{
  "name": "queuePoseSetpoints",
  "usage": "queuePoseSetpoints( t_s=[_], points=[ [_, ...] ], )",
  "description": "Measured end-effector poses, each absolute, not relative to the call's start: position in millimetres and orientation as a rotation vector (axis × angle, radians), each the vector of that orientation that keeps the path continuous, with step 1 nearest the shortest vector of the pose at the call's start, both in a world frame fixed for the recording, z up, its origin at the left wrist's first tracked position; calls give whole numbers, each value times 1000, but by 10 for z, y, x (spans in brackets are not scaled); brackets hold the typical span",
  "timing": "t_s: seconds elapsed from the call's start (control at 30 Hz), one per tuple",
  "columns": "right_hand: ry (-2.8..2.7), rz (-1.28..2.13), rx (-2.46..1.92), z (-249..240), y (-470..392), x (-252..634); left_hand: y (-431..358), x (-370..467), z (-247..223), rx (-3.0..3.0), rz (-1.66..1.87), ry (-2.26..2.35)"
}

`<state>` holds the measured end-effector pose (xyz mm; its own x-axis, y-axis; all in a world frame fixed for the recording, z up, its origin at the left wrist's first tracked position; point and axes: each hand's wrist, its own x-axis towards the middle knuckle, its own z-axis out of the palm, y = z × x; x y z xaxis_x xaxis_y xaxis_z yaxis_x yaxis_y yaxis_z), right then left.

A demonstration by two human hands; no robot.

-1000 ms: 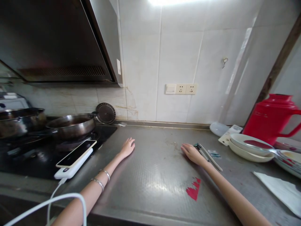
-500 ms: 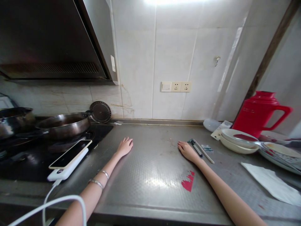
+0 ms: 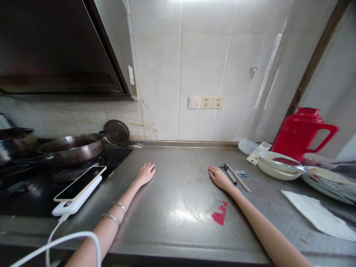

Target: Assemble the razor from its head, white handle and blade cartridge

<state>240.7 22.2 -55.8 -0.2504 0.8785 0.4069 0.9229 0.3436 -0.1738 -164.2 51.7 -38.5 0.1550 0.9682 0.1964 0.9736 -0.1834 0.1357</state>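
My left hand lies palm down on the metal counter, fingers a little spread, holding nothing. Two silvery bangles circle that forearm. Also flat on the counter, my right hand rests with its fingers extended and nothing in it. Just right of it lie a dark peeler-like tool and a thin white stick; the hand partly overlaps the tool's edge in view. A torn red piece lies nearer the front, left of my right forearm.
On the left, a phone lies on a white power bank with a cable, beside a pan on the stove. At right stand a red thermos, stacked bowls and a white tissue. A range hood hangs upper left.
The whole view has shifted slightly, so things appear a little further left. Both hands stay in place on the counter.
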Motion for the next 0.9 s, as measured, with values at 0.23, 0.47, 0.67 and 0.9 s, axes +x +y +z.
queuePoseSetpoints(
  t_s=[0.23, 0.47, 0.67, 0.9],
  points=[
    [-2112, -98, -1602, -590, 207, 2388, 531, -1648, -394, -2367, -381, -1977],
    [-1900, -54, -1616, -408, 203, 2497, 577, -1673, -429, -2371, -397, -1975],
    [-1545, 11, -1954, -14, 84, 3019, 564, -1659, -407, -2364, -387, -1973],
    [-1675, 23, -2191, -136, -150, 3127, 562, -1664, -404, -2365, -408, -1984]
  ],
)
